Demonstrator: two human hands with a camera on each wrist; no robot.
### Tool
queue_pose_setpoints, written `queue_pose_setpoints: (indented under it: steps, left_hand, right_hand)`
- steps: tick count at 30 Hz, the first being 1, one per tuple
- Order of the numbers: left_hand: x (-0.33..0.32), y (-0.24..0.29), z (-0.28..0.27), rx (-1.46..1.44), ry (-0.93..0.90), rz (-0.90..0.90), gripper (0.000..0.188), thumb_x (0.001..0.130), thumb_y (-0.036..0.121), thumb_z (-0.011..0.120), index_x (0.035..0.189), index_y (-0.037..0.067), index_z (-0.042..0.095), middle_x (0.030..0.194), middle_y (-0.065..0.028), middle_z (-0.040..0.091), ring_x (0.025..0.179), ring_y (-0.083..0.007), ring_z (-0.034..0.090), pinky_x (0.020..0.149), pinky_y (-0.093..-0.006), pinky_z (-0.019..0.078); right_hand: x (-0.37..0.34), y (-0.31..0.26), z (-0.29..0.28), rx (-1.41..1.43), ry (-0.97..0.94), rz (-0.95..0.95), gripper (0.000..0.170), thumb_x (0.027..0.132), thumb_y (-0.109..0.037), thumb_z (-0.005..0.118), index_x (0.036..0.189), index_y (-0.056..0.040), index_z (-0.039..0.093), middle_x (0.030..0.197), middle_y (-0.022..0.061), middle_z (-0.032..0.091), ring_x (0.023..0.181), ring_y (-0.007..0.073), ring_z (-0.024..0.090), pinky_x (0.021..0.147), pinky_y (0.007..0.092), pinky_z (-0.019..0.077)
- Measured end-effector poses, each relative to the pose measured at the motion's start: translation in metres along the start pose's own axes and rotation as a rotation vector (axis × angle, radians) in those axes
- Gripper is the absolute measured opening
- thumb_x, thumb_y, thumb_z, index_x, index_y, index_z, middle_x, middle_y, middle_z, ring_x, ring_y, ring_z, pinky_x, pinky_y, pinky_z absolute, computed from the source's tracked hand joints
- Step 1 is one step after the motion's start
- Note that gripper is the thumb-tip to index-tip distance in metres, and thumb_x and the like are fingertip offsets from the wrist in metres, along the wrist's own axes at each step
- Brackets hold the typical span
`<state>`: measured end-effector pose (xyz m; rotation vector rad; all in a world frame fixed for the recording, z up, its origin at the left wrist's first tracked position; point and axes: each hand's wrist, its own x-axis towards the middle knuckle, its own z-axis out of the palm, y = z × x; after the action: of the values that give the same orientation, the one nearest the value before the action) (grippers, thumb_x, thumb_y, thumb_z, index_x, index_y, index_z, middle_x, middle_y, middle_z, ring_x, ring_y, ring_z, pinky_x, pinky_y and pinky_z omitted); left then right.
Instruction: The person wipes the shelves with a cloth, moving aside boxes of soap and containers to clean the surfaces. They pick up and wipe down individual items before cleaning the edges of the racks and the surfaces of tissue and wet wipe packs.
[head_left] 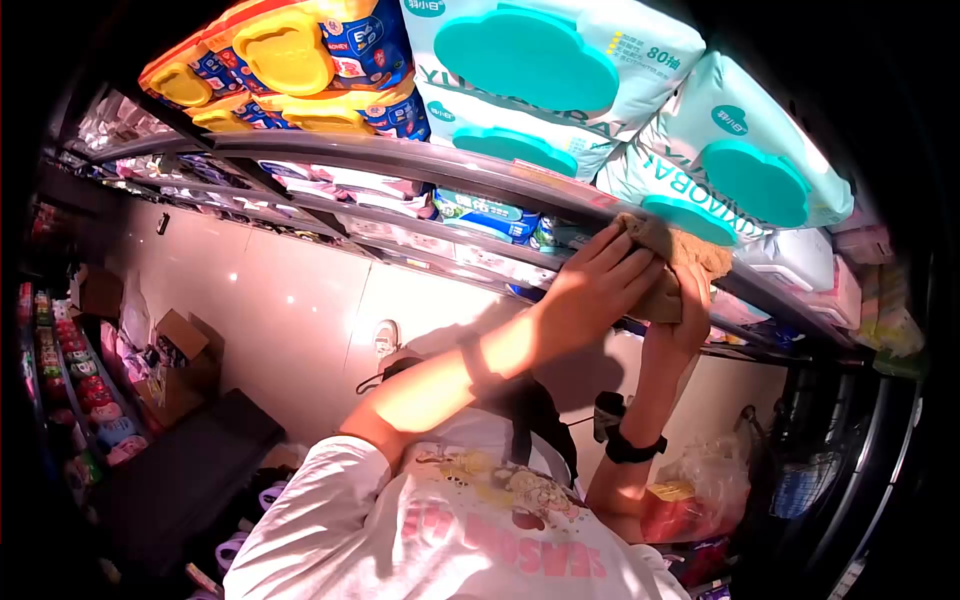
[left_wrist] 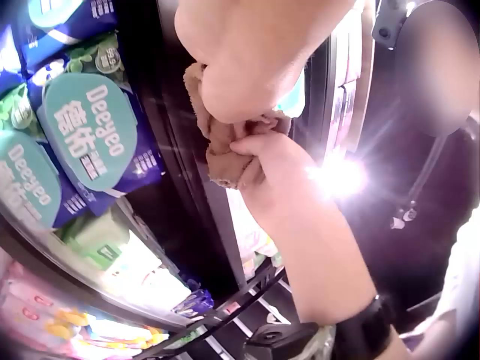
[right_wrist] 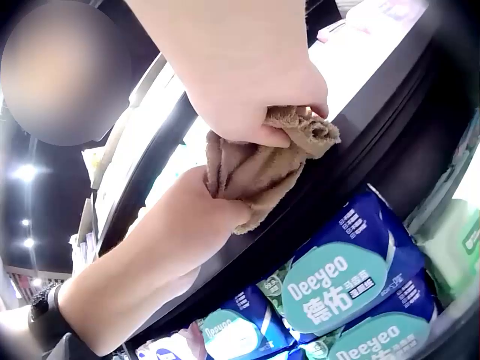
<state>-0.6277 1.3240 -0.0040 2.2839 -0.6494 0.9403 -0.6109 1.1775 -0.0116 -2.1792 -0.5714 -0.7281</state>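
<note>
Both hands hold a brown fluffy cloth (head_left: 704,256), bunched and folded, at the front edge of a shelf. My left hand (head_left: 600,275) grips one side of it, fingers bent over the fabric. On the other side my right hand (head_left: 688,300) pinches the cloth between thumb and fingers. In the right wrist view the cloth (right_wrist: 259,171) hangs in loose folds between the hands, with a rolled end poking out past the right hand (right_wrist: 259,97). The left wrist view shows the right thumb pressed on the cloth (left_wrist: 223,161), partly covered by the left hand (left_wrist: 251,67).
Turquoise-lidded wipe packs (head_left: 530,60) and orange packs with yellow lids (head_left: 285,50) fill the upper shelf. Blue Deeyeo packs (right_wrist: 337,285) sit on a shelf below. A dark shelf rail (head_left: 400,158) runs alongside the hands. Cardboard boxes (head_left: 185,360) stand on the floor.
</note>
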Motion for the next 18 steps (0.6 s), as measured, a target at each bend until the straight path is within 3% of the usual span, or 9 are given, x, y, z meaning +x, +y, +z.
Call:
queue_pose_setpoints:
  steps: [4, 5, 6, 7, 9, 11, 13, 15, 18]
  left_hand:
    - [-0.003, -0.010, -0.006, -0.002, -0.021, -0.025, 0.041, 0.068, 0.011, 0.055, 0.108, -0.001, 0.057, 0.111, -0.0139, 0.054, 0.107, -0.0324, 0.051, 0.100, -0.0436, 0.0382]
    - [-0.010, -0.012, -0.013, 0.042, -0.028, -0.076, 0.040, 0.068, 0.007, 0.055, 0.106, -0.002, 0.057, 0.111, -0.0152, 0.054, 0.108, -0.0342, 0.051, 0.098, -0.0431, 0.0402]
    - [-0.009, -0.010, -0.026, 0.029, -0.115, -0.242, 0.040, 0.067, 0.004, 0.056, 0.106, -0.002, 0.056, 0.112, -0.0165, 0.055, 0.110, -0.0360, 0.050, 0.097, -0.0427, 0.0414]
    - [-0.015, -0.023, -0.044, -0.134, 0.066, -0.091, 0.042, 0.067, -0.001, 0.055, 0.109, -0.002, 0.056, 0.113, -0.0170, 0.056, 0.111, -0.0363, 0.051, 0.096, -0.0427, 0.0416]
    - [-0.030, -0.028, -0.069, 0.166, -0.113, -0.313, 0.039, 0.075, -0.001, 0.050, 0.113, -0.001, 0.055, 0.115, -0.0203, 0.056, 0.112, -0.0360, 0.051, 0.098, -0.0450, 0.0397]
    - [-0.042, -0.048, -0.088, 0.200, -0.109, -0.294, 0.041, 0.075, -0.003, 0.048, 0.115, -0.002, 0.054, 0.114, -0.0213, 0.057, 0.110, -0.0380, 0.052, 0.098, -0.0465, 0.0388]
    - [-0.043, -0.055, -0.097, 0.208, -0.107, -0.249, 0.050, 0.066, -0.013, 0.050, 0.114, -0.003, 0.055, 0.112, -0.0221, 0.057, 0.109, -0.0399, 0.051, 0.098, -0.0466, 0.0390]
    - [-0.043, -0.050, -0.092, 0.273, -0.079, -0.271, 0.049, 0.065, -0.014, 0.050, 0.113, -0.003, 0.055, 0.111, -0.0222, 0.057, 0.107, -0.0398, 0.052, 0.096, -0.0462, 0.0403]
    - [-0.037, -0.041, -0.083, 0.295, -0.065, -0.278, 0.045, 0.067, -0.012, 0.054, 0.110, -0.004, 0.056, 0.110, -0.0220, 0.057, 0.104, -0.0395, 0.054, 0.091, -0.0451, 0.0435]
  right_hand:
    - [0.012, -0.019, 0.003, -0.038, -0.048, 0.027, 0.037, 0.073, 0.003, 0.051, 0.109, -0.0013, 0.057, 0.113, 0.0176, 0.056, 0.108, 0.0387, 0.049, 0.095, 0.0437, 0.0388]
    - [0.012, -0.024, 0.007, -0.082, -0.086, 0.049, 0.039, 0.071, 0.003, 0.052, 0.110, -0.0016, 0.057, 0.114, 0.0177, 0.055, 0.109, 0.0387, 0.049, 0.094, 0.0438, 0.0390]
    - [0.010, -0.032, 0.016, -0.076, -0.095, 0.029, 0.041, 0.069, 0.004, 0.051, 0.110, -0.0008, 0.057, 0.114, 0.0189, 0.056, 0.109, 0.0384, 0.050, 0.094, 0.0418, 0.0396]
    - [0.010, -0.044, 0.028, -0.067, -0.099, 0.008, 0.043, 0.067, 0.006, 0.049, 0.109, 0.0001, 0.057, 0.113, 0.0201, 0.056, 0.109, 0.0381, 0.051, 0.094, 0.0399, 0.0402]
    - [0.020, -0.073, 0.046, -0.058, -0.208, -0.060, 0.039, 0.063, 0.005, 0.053, 0.101, -0.0005, 0.058, 0.105, 0.0160, 0.056, 0.104, 0.0361, 0.050, 0.092, 0.0436, 0.0404]
    - [0.022, -0.098, 0.060, 0.142, -0.155, -0.037, 0.038, 0.061, 0.005, 0.053, 0.097, -0.0002, 0.058, 0.102, 0.0139, 0.055, 0.101, 0.0336, 0.050, 0.091, 0.0428, 0.0404]
    - [0.022, -0.106, 0.072, 0.031, -0.146, -0.042, 0.038, 0.062, 0.005, 0.053, 0.099, -0.0007, 0.058, 0.104, 0.0122, 0.055, 0.104, 0.0312, 0.049, 0.093, 0.0411, 0.0386]
    - [0.022, -0.109, 0.066, 0.065, -0.200, 0.020, 0.038, 0.062, 0.005, 0.053, 0.100, -0.0010, 0.058, 0.104, 0.0117, 0.055, 0.107, 0.0296, 0.049, 0.098, 0.0396, 0.0354]
    - [0.019, -0.098, 0.057, 0.136, -0.191, 0.020, 0.036, 0.063, 0.007, 0.053, 0.098, -0.0016, 0.057, 0.105, 0.0102, 0.055, 0.110, 0.0285, 0.048, 0.102, 0.0459, 0.0298]
